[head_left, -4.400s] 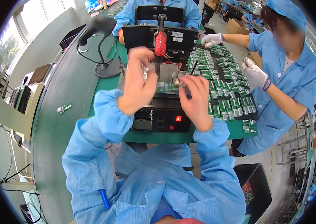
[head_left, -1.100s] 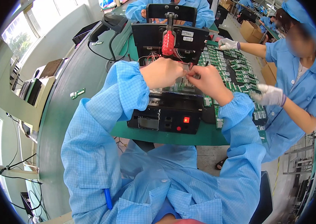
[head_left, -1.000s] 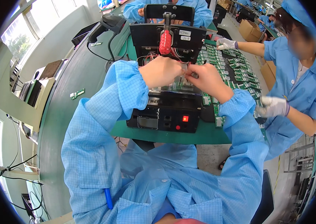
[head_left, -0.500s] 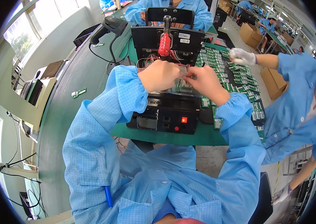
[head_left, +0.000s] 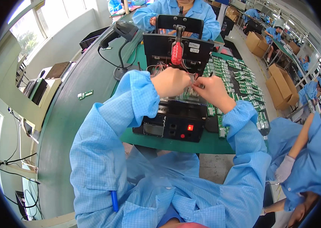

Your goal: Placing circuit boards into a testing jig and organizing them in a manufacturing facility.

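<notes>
Both my hands are over the bed of a black test fixture (head_left: 187, 117) with a red-handled toggle clamp (head_left: 177, 53) and a raised black lid plate. My left hand (head_left: 172, 82) is curled closed, its fingertips turned away and hidden behind the knuckles. Beside it, my right hand (head_left: 213, 91) pinches with thumb and forefinger; whatever lies between them is too small to name. A clear plate (head_left: 191, 95) shows below the fingers. Red and white wires (head_left: 159, 68) run behind my left hand. A red lamp (head_left: 190, 127) glows on the fixture's front.
Rows of green circuit boards (head_left: 244, 81) lie on a dark mat at the right. One circuit board (head_left: 85, 94) is on the green bench at left, nearer than a scanner on a stand (head_left: 119, 38). A co-worker (head_left: 187, 15) sits opposite; another person (head_left: 301, 163) bends at my right.
The view has shifted slightly, so the fixture appears farther right and lower. My hands remain over its bed. The gloved person at right has moved from beside the boards and bent down.
</notes>
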Motion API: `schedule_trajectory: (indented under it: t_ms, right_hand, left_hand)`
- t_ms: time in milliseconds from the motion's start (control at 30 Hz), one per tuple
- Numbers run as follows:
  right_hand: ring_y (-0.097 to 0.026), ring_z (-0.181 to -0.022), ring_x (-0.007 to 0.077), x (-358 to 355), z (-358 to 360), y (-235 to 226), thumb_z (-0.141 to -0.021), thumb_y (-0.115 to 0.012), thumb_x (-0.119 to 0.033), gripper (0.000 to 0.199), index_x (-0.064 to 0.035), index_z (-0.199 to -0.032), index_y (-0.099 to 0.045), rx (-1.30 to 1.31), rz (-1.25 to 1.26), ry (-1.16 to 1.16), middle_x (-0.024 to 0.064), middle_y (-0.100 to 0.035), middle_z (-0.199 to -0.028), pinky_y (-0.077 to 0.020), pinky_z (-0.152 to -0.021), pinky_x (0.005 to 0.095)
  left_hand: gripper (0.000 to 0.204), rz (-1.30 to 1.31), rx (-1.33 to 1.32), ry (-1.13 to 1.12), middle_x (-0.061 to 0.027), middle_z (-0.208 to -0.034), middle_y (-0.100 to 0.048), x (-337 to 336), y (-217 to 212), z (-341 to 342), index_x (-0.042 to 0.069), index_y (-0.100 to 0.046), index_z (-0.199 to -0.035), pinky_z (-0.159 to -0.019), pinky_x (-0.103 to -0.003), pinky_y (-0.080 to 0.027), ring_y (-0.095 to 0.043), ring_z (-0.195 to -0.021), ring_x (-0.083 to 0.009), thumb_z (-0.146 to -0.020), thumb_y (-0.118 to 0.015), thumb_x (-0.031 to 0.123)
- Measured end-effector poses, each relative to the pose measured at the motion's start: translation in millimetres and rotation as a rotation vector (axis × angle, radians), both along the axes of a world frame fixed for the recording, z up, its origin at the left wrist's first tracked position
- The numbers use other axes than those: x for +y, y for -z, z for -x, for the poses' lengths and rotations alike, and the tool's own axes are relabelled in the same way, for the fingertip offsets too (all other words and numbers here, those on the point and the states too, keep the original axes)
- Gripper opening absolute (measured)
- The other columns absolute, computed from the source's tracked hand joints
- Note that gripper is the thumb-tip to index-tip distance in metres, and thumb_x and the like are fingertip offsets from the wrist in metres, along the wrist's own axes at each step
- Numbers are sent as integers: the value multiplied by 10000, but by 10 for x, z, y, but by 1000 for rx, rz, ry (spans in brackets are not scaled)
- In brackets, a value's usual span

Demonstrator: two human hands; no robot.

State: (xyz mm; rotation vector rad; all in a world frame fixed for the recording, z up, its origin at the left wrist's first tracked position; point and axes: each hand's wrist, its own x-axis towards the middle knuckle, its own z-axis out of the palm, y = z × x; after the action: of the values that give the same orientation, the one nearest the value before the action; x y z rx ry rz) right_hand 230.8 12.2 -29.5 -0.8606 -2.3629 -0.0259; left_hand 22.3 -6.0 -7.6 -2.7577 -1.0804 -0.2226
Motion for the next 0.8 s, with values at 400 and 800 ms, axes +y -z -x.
schedule_trajectory:
  t_ms: [400,800]
  right_hand:
    - [-662,-598,287,9,39,67,-774,-748,-182,120,-72,-758,-701,76,53,26,109,-675,-686,-511,-546,346]
    - [-647,-580,312,-21,60,195,-794,-707,-212,129,-92,-753,-680,225,-5,65,117,-645,-616,-508,-542,400]
  left_hand:
    - [126,-63,-16,77,-164,-774,-684,54,-24,49,-8,-669,-786,-636,-433,-559,-692,-730,-336,-684,-672,67]
    - [436,12,8,-22,-78,-928,-658,50,56,57,109,-696,-1130,-712,-373,-568,-677,-842,-276,-712,-660,-9]
